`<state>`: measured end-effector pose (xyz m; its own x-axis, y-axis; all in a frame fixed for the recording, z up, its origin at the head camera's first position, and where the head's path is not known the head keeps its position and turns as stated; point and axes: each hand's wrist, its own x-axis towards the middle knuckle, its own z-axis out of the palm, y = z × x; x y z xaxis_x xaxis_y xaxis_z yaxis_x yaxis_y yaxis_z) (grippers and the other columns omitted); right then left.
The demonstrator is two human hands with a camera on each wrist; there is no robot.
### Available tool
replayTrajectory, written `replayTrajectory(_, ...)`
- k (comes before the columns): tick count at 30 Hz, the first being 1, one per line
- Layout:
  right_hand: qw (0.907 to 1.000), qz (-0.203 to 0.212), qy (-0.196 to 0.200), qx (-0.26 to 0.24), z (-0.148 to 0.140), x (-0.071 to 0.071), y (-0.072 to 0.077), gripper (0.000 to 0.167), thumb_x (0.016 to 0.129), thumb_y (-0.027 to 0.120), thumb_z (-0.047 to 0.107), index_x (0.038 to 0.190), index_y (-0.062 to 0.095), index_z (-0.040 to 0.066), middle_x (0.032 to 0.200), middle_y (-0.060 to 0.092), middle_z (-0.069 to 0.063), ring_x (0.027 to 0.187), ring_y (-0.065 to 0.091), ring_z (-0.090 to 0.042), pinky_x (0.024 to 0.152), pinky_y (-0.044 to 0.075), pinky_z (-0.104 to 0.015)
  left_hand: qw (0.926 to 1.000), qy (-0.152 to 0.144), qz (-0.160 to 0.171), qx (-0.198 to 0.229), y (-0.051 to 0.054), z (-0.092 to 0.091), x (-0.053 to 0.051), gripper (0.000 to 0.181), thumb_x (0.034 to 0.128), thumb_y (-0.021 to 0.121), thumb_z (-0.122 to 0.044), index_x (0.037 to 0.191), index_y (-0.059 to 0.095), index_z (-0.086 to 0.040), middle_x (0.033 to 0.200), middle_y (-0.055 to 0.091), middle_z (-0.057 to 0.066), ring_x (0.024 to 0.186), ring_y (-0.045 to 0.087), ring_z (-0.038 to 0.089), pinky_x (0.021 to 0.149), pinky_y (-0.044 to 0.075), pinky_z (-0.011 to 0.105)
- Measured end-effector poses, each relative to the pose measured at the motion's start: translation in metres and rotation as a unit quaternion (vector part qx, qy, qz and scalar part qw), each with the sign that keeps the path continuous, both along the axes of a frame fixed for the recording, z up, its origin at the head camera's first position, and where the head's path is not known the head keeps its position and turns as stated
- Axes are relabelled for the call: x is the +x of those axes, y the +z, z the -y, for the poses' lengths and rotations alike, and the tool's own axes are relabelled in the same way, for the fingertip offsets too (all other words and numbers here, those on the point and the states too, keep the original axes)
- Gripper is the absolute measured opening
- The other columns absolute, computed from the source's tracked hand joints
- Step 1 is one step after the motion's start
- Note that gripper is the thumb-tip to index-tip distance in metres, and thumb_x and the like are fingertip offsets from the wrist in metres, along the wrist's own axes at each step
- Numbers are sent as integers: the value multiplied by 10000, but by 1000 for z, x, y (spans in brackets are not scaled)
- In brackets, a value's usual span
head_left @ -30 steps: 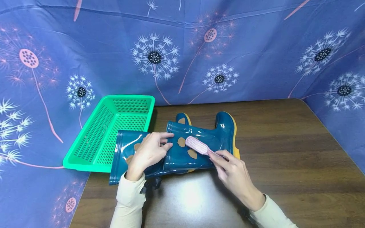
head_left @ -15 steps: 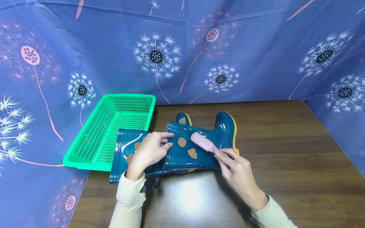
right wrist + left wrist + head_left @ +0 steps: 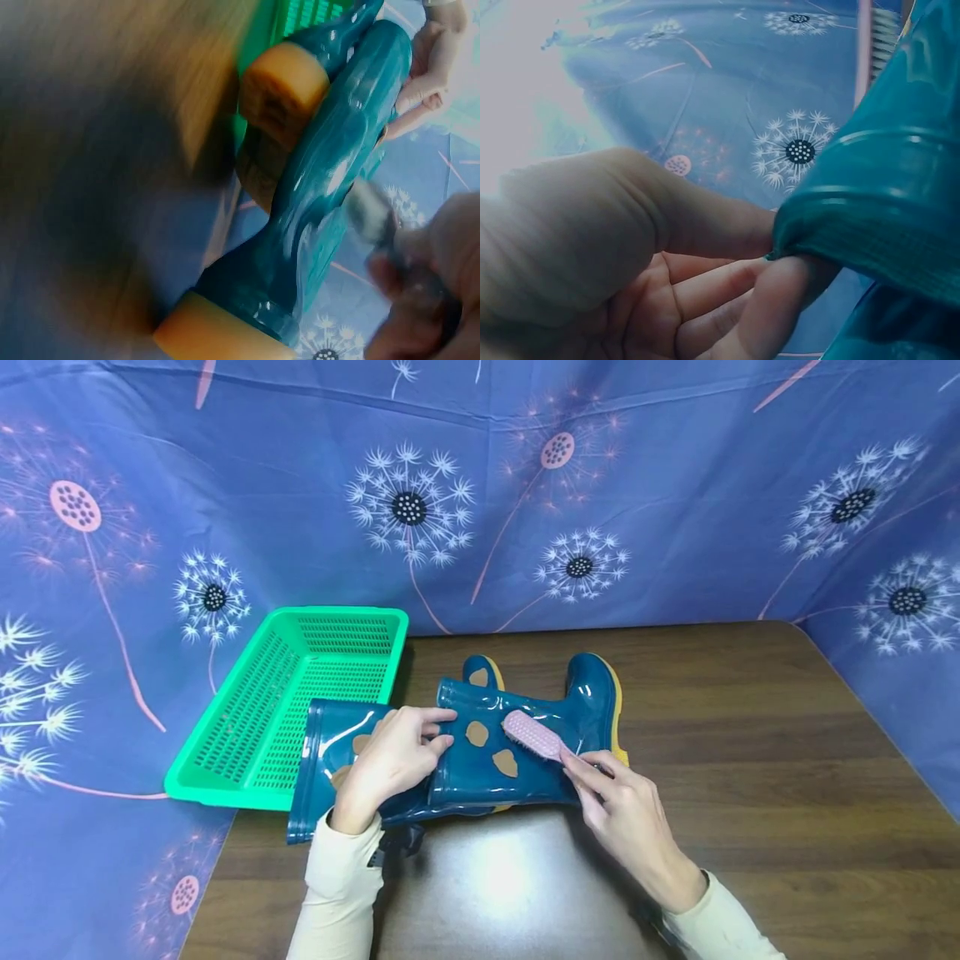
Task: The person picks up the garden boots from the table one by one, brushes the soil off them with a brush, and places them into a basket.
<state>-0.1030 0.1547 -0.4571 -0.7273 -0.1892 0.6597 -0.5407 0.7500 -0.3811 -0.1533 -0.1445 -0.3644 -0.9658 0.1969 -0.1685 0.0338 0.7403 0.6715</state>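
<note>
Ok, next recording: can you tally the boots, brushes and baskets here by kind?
Blue boots: 2, one lying partly over the other
Pink brush: 1
Green basket: 1
Total: 4

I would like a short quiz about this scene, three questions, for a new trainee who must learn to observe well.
1. How many boots are in view?
2. True or false: the right hand holds the pink brush.
3. Fill the gap: the left hand pinches the ____ of the upper boot.

Key:
1. Two.
2. True.
3. Rim.
</note>
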Motion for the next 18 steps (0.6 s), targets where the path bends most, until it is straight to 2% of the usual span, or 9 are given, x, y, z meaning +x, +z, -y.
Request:
replayTrajectory(3,9999,-26,15,124,1,0,0,435,786,885,-27,1204,820,73,990,759,-100,685,691,-183,549,538,-258,10000,-32,-17,-2,-1,1,0,416,1031,702,-144,1445,679,-136,1204,802,85,1052,740,249,828,547,385)
replayTrajectory(8,9999,-32,69,117,1,0,-1,443,788,880,-29,1214,816,74,987,763,-104,698,713,-201,576,580,-304,10000,-47,-41,22,-1,1,0,416,1026,707,-143,1441,682,-131,1200,804,77,1082,734,241,836,550,371)
replayTrajectory(11,10000,6,26,77,1,0,-2,447,781,879,-47,1210,815,63,983,760,-116,670,703,-203,538,548,-266,9999,-79,-39,73,-2,1,0,417,1028,705,-145,1444,679,-128,1113,818,73,932,743,212,761,529,359)
replayTrajectory(15,9999,-53,1,115,0,1,-2,450,781,881,-50,1213,814,59,978,760,-125,651,694,-196,519,531,-254,9998,-150,-38,116,-2,2,-1,415,1031,700,-147,1444,676,-122,994,816,58,705,667,159,657,450,346)
replayTrajectory(18,9998,-184,-33,107,0,1,-1,454,778,877,-52,1212,815,65,976,762,-118,662,703,-208,527,538,-290,9998,-169,-61,98,-2,3,-1,412,1032,699,-147,1442,677,-122,1035,819,60,733,671,142,666,451,334)
